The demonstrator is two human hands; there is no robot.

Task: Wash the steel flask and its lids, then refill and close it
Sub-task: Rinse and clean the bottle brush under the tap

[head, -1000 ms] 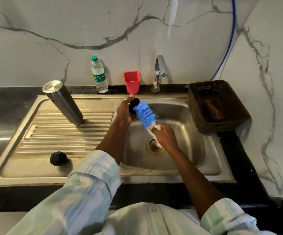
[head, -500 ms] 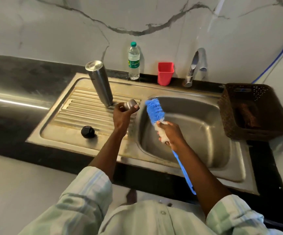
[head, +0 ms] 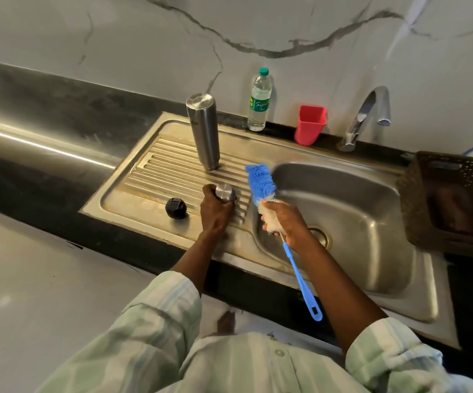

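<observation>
The steel flask (head: 203, 129) stands upside down on the ribbed drainboard (head: 156, 171) of the sink. My left hand (head: 214, 212) grips the steel outer lid (head: 225, 192) low over the drainboard, just left of the basin. The black inner lid (head: 175, 208) lies on the drainboard to the left of that hand. My right hand (head: 283, 219) holds the blue bottle brush (head: 260, 183) near its white bristles, at the basin's left edge, with the blue handle pointing back toward me.
The sink basin (head: 351, 211) with its drain lies to the right. Along the back wall stand a plastic water bottle (head: 259, 100), a red cup (head: 310, 124) and the tap (head: 367, 117). A brown basket (head: 453, 199) sits at the far right.
My left hand has carried the steel lid from the basin, away from the brush, leftward and down over the drainboard. My head has turned left. The brush stays by the basin's left edge.
</observation>
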